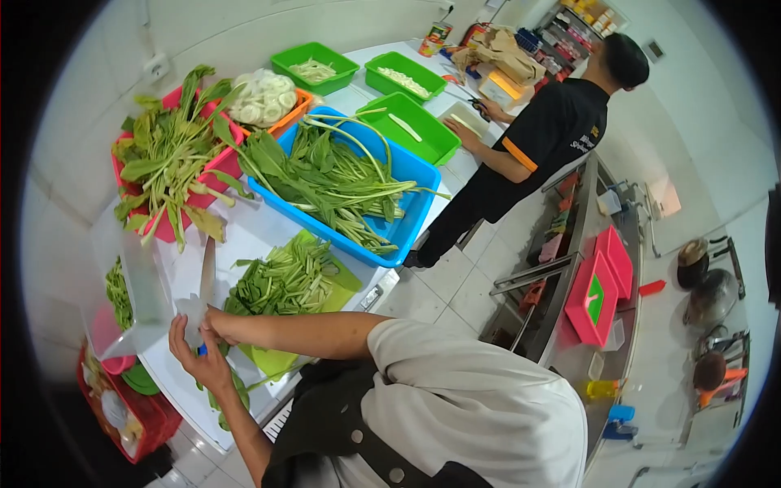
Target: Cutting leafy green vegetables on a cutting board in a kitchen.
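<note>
Over the left part of the white table, my left hand (pixel 204 363) holds a whitish translucent piece, apparently thin plastic (pixel 191 311). Its fingers and thumb curl around the lower edge. From the other side, my right hand (pixel 221 325) pinches the same piece. Just beyond both hands extends a knife blade (pixel 208 268); its grip is hidden, and a bit of blue shows below my fingers. Whether my right hand touches the knife cannot be seen. Cut leafy greens (pixel 280 274) are heaped on a yellow-green cutting board (pixel 341 283) beside my right forearm.
A blue tub (pixel 427 183) of greens and a pink basket (pixel 230 165) of leafy stalks stand beyond. A clear plastic container (pixel 149 287) is at the left edge. Green trays (pixel 448 143) lie farther off, near a co-worker (pixel 549 128) holding scissors. Red crate (pixel 155 421) below.
</note>
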Demonstrator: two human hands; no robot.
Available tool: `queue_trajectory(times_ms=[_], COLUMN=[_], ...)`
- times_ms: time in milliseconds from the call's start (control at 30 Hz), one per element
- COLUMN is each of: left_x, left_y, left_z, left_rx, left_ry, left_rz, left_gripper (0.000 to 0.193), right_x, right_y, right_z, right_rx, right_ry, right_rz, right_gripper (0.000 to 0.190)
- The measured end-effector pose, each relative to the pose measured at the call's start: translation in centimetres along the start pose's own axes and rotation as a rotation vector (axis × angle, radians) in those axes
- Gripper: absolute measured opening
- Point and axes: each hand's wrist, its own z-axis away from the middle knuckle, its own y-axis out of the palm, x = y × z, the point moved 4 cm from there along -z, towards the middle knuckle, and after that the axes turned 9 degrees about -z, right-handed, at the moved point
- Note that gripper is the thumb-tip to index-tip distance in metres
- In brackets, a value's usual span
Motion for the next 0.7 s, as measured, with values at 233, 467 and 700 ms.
queue_trajectory(times_ms=[233,467,700], left_x=[-1.9,-7.0,-10.3], left_y=[-3.0,-1.3,0.1], left_z=[-1.5,2.3,4.9], left_rx=[0.315,0.474,0.796], left_ry=[0.012,0.171,0.316], left_rz=[0.024,0.168,0.236], left_gripper=[0.057,0.046,0.035], right_x=[7.8,6.9,4.9], right_y=[5.9,2.4,-2.4], right_z=[13.2,19.6,25.0], right_rx=[0.487,0.277,0.118], right_ry=[-0.179,-0.530,-0.235], right_rz=[0.438,0.727,0.534], right_gripper=[0.045,0.048,0.051])
